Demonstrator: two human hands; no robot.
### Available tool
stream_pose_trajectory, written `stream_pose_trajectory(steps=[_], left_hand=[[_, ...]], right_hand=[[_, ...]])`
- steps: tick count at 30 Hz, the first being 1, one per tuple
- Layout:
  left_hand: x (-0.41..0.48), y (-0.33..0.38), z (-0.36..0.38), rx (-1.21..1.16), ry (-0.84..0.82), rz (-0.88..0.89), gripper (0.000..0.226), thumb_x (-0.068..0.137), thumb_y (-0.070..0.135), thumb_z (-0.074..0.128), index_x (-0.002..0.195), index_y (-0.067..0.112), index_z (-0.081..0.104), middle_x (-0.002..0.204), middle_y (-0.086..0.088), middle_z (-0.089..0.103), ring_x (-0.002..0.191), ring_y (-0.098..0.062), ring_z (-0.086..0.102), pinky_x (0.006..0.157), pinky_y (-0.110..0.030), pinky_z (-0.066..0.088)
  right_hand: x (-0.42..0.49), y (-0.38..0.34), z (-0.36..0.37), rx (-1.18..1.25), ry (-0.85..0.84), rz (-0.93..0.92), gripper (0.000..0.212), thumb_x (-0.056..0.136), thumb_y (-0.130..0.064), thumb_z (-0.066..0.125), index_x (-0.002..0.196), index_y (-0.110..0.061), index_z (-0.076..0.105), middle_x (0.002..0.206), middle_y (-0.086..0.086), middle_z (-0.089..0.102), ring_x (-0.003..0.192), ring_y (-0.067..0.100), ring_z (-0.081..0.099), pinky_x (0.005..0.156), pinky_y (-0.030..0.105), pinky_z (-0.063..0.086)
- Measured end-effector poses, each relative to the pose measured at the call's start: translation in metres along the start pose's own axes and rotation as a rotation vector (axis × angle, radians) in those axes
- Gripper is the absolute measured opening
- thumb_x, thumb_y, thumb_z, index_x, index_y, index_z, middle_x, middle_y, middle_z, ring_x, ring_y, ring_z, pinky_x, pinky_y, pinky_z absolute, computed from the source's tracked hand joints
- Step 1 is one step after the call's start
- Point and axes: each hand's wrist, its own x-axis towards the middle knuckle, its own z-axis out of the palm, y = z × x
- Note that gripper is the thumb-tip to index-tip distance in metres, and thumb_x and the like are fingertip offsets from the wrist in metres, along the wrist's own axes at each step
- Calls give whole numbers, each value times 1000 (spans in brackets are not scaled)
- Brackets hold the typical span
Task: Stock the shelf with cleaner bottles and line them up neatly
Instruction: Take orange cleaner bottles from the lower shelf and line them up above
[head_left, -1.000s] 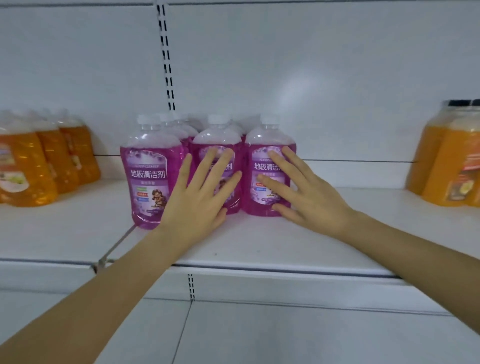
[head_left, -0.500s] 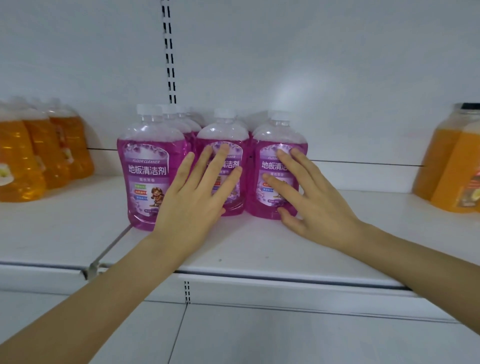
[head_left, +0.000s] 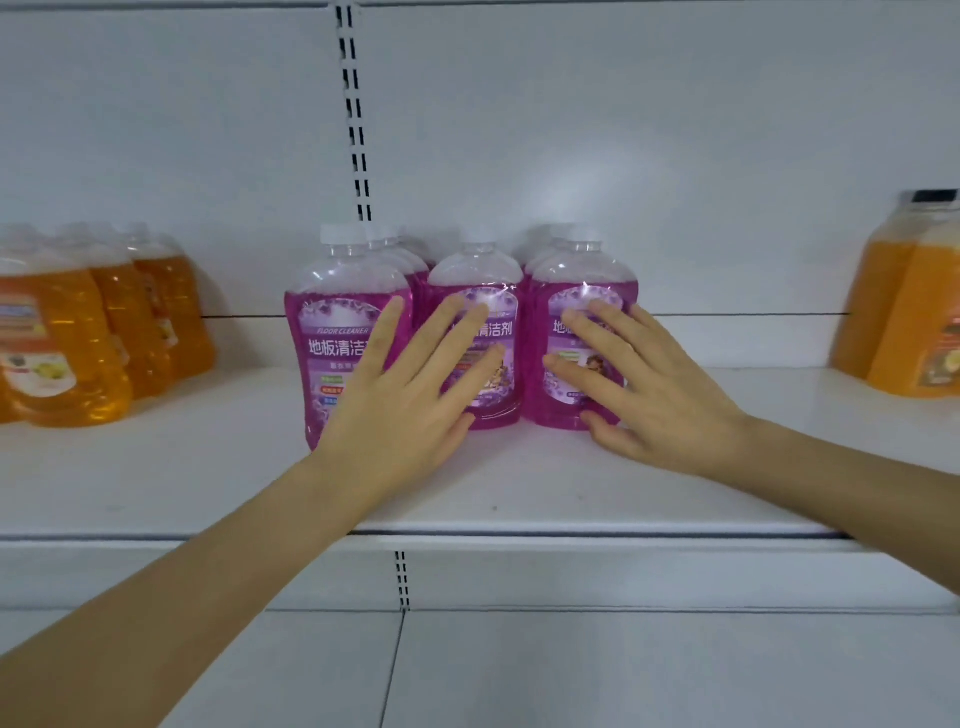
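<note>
The purple floor cleaner bottles (head_left: 587, 280) are bunched on the white shelf (head_left: 208, 467), right under the slotted upright (head_left: 358, 130) in the back wall. There are three across the front, with more caps poking up behind. The person's left hand (head_left: 410, 384) is flat, fingers straight and spread, laid on the front bottles just below the upright, not gripping anything. Same deal with the right hand (head_left: 660, 395): it's flat against the front bottle furthest right of the upright, thumb down by its base. Some orange bottles (head_left: 62, 343) sit well off to the upright's left, and another orange lot (head_left: 904, 312) well off to its right.
</note>
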Motion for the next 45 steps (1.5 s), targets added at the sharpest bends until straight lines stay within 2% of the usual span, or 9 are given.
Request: stream_pose_trajectory(steps=[4, 7, 13, 22, 27, 30, 34, 40, 45], left_hand=[[-20, -37, 8, -19, 74, 47, 67, 77, 50, 62, 135, 19, 49, 143, -16, 40, 133, -35, 37, 96, -73, 22], [-34, -48, 14, -91, 70, 33, 72, 81, 60, 48, 142, 24, 35, 148, -14, 30, 138, -32, 27, 98, -74, 22], [-35, -53, 26, -104, 133, 100, 70, 82, 64, 46, 137, 21, 44, 142, -15, 39, 131, -41, 33, 91, -75, 30], [-37, -52, 33, -105, 199, 101, 64, 85, 60, 46, 136, 21, 46, 141, -14, 42, 130, -39, 36, 88, -76, 30], [-23, -39, 25, -71, 238, 95, 50, 87, 43, 50, 131, 20, 54, 142, -12, 42, 131, -36, 36, 91, -77, 17], [-2, -21, 20, -14, 220, 121, 53, 84, 39, 55, 134, 22, 51, 144, -10, 41, 132, -31, 39, 93, -74, 17], [17, -2, 21, 61, 117, 89, 60, 82, 47, 55, 137, 26, 45, 146, -8, 39, 133, -31, 38, 96, -69, 26], [19, 1, 35, 80, 124, 66, 56, 86, 47, 48, 136, 22, 48, 145, -10, 40, 131, -37, 41, 97, -71, 19], [19, 3, 37, 63, 128, 60, 54, 86, 43, 50, 135, 20, 50, 144, -12, 41, 129, -38, 42, 97, -70, 16]], right_hand=[[12, -9, -2, -124, -21, -26, 64, 68, -26, 73, 128, -14, 56, 136, 21, 48, 125, 41, 45, 99, 63, 32], [28, -16, -2, -134, -30, -50, 63, 70, -28, 71, 130, -16, 54, 138, 18, 47, 126, 41, 45, 101, 61, 30], [49, -41, 8, -140, -72, -37, 61, 69, -31, 74, 126, -17, 59, 136, 16, 50, 124, 40, 47, 100, 59, 36], [49, -43, 7, -133, -118, -27, 63, 73, -31, 70, 132, -17, 52, 141, 15, 44, 130, 39, 40, 103, 59, 31], [34, -20, -7, -113, -62, 54, 58, 76, -26, 67, 132, -16, 52, 140, 18, 44, 129, 39, 41, 104, 57, 32], [24, -4, -13, -107, -53, 82, 56, 76, -22, 67, 129, -14, 55, 138, 20, 45, 126, 42, 43, 101, 60, 35], [16, 6, -12, -63, -102, 27, 60, 70, -20, 77, 126, -11, 58, 134, 24, 48, 123, 47, 44, 94, 62, 42], [10, 13, -3, -135, -162, -36, 49, 85, -30, 54, 131, -15, 54, 141, 17, 43, 129, 41, 39, 101, 61, 35], [8, 14, 1, -148, -149, -48, 50, 85, -29, 55, 133, -16, 51, 141, 17, 43, 130, 41, 38, 102, 61, 33]])
